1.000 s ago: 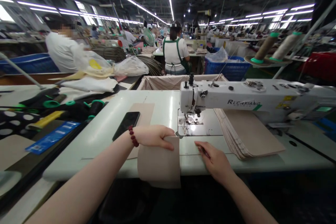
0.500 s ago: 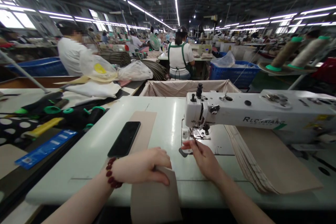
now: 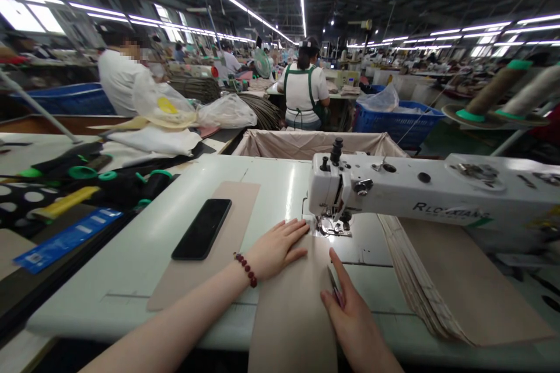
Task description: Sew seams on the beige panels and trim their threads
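My left hand [image 3: 280, 247], with a dark red bead bracelet [image 3: 245, 270] at the wrist, lies flat on a beige fabric panel [image 3: 295, 315], fingers stretched towards the sewing machine's presser foot. The panel's far end reaches the needle area [image 3: 332, 226] of the white sewing machine [image 3: 389, 183]; its near end hangs over the table edge. At the panel's right edge is my right hand [image 3: 352, 309], index finger extended and thumb against the panel. A small pointed metal tool [image 3: 335, 287] is tucked in its grip; its exact kind is partly hidden.
A black phone [image 3: 202, 228] lies on another beige panel [image 3: 240, 210] to the left. Stacked beige panels [image 3: 472, 280] rest under the machine arm. Behind the table stands a cloth-lined bin [image 3: 280, 144]. Thread cones [image 3: 494, 90] rise at right. A person in a green-strapped apron [image 3: 304, 90] sits ahead.
My left hand has moved forward and right, bringing the beige panel up to the needle. The right hand has drawn back from the needle area to the panel's right edge, still holding the tool.
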Action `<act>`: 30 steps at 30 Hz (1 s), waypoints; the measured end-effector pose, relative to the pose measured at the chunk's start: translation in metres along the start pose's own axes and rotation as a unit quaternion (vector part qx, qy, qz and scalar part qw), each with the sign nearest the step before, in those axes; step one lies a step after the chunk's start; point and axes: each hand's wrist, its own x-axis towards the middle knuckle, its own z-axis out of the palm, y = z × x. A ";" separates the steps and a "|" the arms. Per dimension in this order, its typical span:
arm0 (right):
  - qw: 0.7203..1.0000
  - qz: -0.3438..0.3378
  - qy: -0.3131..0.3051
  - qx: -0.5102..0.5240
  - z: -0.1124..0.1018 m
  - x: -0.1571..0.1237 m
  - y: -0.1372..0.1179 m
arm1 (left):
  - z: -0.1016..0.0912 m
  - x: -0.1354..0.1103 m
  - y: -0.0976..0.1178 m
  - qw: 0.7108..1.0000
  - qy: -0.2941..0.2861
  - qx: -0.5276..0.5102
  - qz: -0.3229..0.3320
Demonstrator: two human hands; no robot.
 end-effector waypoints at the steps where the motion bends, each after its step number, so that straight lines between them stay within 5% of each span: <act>1: 1.000 0.002 -0.010 -0.003 0.000 0.002 -0.003 | 0.001 -0.001 -0.004 1.000 0.009 0.011 -0.013; 6: 0.999 0.021 -0.025 -0.014 0.003 0.010 -0.010 | 0.004 -0.001 -0.004 0.997 0.047 0.051 -0.039; 13: 0.999 0.017 -0.033 -0.037 0.003 0.028 -0.011 | 0.009 0.016 -0.009 0.997 0.015 0.079 0.007; 24: 0.995 -0.001 -0.031 -0.097 0.001 0.037 -0.012 | 0.004 -0.005 -0.006 0.992 0.002 0.125 0.016; 27: 0.976 -0.056 -0.053 -0.204 -0.011 0.038 -0.019 | 0.006 -0.001 -0.008 0.991 0.014 0.129 0.015; 30: 0.924 -0.126 -0.034 -0.360 -0.027 0.042 -0.022 | 0.006 0.000 -0.009 0.991 0.017 0.132 0.016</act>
